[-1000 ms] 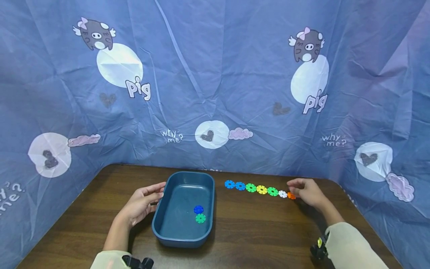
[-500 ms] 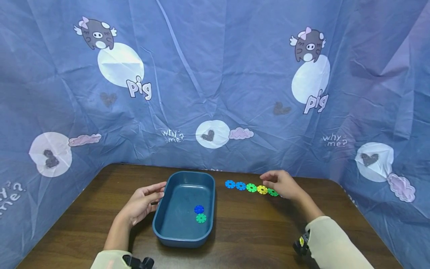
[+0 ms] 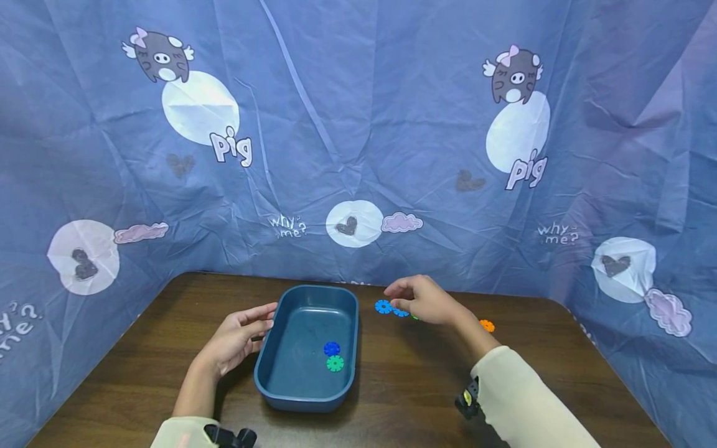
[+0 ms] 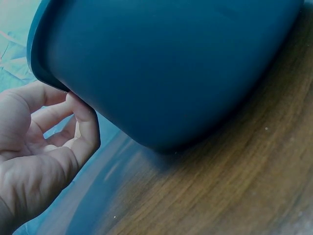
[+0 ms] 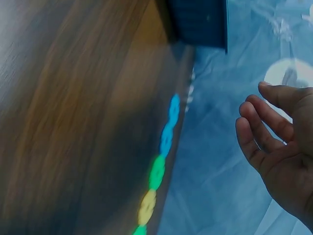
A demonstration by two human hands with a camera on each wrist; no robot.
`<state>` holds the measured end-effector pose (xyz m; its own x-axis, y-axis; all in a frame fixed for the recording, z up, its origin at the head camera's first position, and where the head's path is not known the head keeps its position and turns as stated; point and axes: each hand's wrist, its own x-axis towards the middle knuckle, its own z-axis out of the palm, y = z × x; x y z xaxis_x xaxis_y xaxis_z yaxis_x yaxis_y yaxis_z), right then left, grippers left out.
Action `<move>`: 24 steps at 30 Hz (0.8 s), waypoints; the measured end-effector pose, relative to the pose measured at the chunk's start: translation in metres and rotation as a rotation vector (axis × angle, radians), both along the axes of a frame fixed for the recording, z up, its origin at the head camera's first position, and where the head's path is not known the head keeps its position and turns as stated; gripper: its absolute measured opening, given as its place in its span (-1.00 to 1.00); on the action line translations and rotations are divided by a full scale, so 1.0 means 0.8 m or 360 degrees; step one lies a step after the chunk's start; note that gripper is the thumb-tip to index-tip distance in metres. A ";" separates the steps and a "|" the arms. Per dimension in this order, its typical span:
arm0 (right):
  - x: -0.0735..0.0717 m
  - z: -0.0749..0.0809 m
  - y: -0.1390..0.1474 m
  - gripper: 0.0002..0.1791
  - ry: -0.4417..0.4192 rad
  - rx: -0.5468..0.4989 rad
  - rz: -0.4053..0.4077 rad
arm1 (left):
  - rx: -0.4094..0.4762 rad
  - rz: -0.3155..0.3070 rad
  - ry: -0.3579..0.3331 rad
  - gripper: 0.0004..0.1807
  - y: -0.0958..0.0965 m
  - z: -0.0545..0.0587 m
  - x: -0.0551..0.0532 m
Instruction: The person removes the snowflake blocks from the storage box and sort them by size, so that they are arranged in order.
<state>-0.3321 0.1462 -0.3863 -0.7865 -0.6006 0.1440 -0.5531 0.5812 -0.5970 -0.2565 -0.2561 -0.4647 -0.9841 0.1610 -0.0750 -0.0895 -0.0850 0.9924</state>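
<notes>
A dark teal plastic bin [image 3: 305, 401] stands on the wooden table, holding a dark blue notched disc [image 3: 332, 348] and a green one [image 3: 335, 364]. My left hand [image 3: 232, 339] touches the bin's left side, fingertips just under the rim in the left wrist view. Right of the bin lies a row of joined-looking notched plastic discs, starting with a blue disc [image 3: 383, 306]. Over this row hovers my right hand [image 3: 428, 302], fingers loosely bent and holding nothing. It hides the row's middle; a yellow disc [image 5: 146, 208] shows in the right wrist view, an orange disc [image 3: 487, 325] beyond the forearm.
The brown wooden table [image 3: 403, 398] has rounded far corners. Close behind it hangs a blue cloth [image 3: 313, 149] printed with pigs and hearts. Both sleeves carry black wrist devices.
My right hand has swept left along the row, from the orange disc to near the blue ones. The left hand, the bin and the discs stay in place.
</notes>
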 end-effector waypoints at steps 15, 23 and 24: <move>0.014 0.013 -0.103 -0.78 0.0125 0.0132 0.0319 | -0.0007 -0.0005 0.0003 -0.37 0.000 0.000 0.000; 0.017 -0.001 -0.135 -0.73 0.0092 0.0262 0.0460 | -0.0013 0.0002 -0.0002 -0.36 0.000 0.001 0.000; 0.016 -0.004 -0.137 -0.73 0.0073 0.0276 0.0472 | -0.0013 0.0004 -0.0004 -0.36 0.000 0.001 0.000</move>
